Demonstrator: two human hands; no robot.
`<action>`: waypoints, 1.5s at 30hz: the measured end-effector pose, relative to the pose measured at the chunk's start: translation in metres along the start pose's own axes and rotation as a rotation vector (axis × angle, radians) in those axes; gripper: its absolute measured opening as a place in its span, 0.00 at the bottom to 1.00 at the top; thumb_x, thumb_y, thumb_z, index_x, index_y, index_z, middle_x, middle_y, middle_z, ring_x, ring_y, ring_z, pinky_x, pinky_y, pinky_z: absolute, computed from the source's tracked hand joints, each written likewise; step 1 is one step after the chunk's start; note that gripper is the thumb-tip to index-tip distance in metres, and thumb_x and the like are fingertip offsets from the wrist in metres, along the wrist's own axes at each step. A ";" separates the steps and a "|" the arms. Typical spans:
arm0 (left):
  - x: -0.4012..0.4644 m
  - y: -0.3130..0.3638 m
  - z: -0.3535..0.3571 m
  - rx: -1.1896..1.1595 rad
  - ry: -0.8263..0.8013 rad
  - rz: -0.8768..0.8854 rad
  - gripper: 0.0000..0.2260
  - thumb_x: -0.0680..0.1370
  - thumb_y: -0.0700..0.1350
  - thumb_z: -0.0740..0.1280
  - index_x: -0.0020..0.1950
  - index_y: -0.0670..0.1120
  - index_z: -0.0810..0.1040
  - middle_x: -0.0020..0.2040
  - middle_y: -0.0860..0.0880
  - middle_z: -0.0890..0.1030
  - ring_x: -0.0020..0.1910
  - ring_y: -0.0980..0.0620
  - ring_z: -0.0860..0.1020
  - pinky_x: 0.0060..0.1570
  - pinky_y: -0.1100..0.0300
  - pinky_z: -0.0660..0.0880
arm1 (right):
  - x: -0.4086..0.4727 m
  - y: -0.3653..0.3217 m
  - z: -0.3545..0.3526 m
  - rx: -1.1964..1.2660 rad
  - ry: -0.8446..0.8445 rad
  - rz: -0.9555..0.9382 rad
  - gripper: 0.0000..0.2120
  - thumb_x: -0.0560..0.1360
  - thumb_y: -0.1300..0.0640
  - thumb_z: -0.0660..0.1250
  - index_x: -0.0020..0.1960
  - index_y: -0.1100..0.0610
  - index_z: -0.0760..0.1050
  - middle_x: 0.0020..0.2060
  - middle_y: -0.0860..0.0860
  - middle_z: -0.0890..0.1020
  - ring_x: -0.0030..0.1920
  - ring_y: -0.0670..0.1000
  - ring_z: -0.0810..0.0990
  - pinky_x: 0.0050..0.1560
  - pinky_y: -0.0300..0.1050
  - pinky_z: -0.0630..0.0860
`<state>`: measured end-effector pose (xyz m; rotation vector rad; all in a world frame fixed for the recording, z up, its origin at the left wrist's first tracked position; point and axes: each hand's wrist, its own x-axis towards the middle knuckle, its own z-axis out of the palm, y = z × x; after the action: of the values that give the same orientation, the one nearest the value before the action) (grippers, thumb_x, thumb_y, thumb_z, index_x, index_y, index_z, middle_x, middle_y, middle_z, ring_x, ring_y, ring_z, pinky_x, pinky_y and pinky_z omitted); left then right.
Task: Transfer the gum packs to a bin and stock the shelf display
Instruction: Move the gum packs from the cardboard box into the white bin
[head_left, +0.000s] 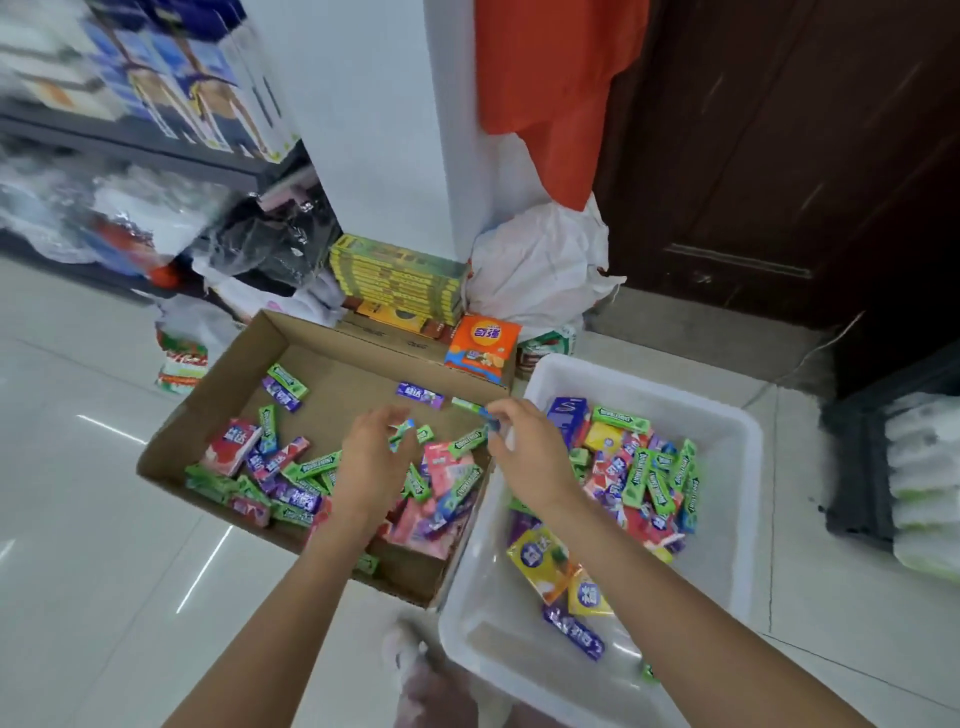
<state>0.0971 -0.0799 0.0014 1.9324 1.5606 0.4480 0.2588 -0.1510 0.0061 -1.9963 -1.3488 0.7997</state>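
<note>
Over the cardboard box (218, 410), my left hand (376, 457) pinches a green pack (401, 434); my right hand (530, 452) grips a blue pack (492, 420). I judge either light pinch could slip before reaching the white bin (748, 457).

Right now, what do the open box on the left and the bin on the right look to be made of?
The brown box looks like corrugated cardboard: matte tan walls with folded flaps. The white bin looks like moulded plastic, semi-glossy and slightly translucent, with a rounded rolled rim and soft highlights on its floor. Both are judged from look only.
</note>
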 end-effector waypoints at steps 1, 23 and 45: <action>0.004 -0.016 -0.012 0.009 -0.007 -0.024 0.12 0.77 0.41 0.65 0.60 0.43 0.76 0.55 0.46 0.79 0.51 0.50 0.77 0.51 0.58 0.71 | 0.004 -0.011 0.012 -0.005 -0.022 -0.013 0.15 0.77 0.61 0.61 0.63 0.57 0.72 0.58 0.51 0.75 0.59 0.49 0.73 0.59 0.44 0.70; 0.099 -0.198 -0.047 0.235 -0.470 0.087 0.26 0.70 0.48 0.74 0.65 0.43 0.72 0.62 0.43 0.71 0.62 0.43 0.69 0.63 0.48 0.68 | 0.082 -0.039 0.185 -0.536 -0.222 0.101 0.36 0.69 0.76 0.62 0.72 0.52 0.64 0.68 0.50 0.67 0.68 0.52 0.63 0.67 0.45 0.68; 0.118 -0.205 -0.049 0.174 -0.287 0.073 0.13 0.78 0.42 0.65 0.62 0.42 0.73 0.58 0.42 0.73 0.56 0.43 0.74 0.55 0.50 0.74 | 0.111 -0.055 0.177 -0.469 -0.090 0.188 0.24 0.73 0.52 0.68 0.67 0.54 0.67 0.59 0.55 0.71 0.59 0.56 0.72 0.56 0.48 0.71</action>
<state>-0.0582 0.0705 -0.1060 2.0836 1.3845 0.0592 0.1270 -0.0051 -0.0835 -2.5059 -1.5233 0.7084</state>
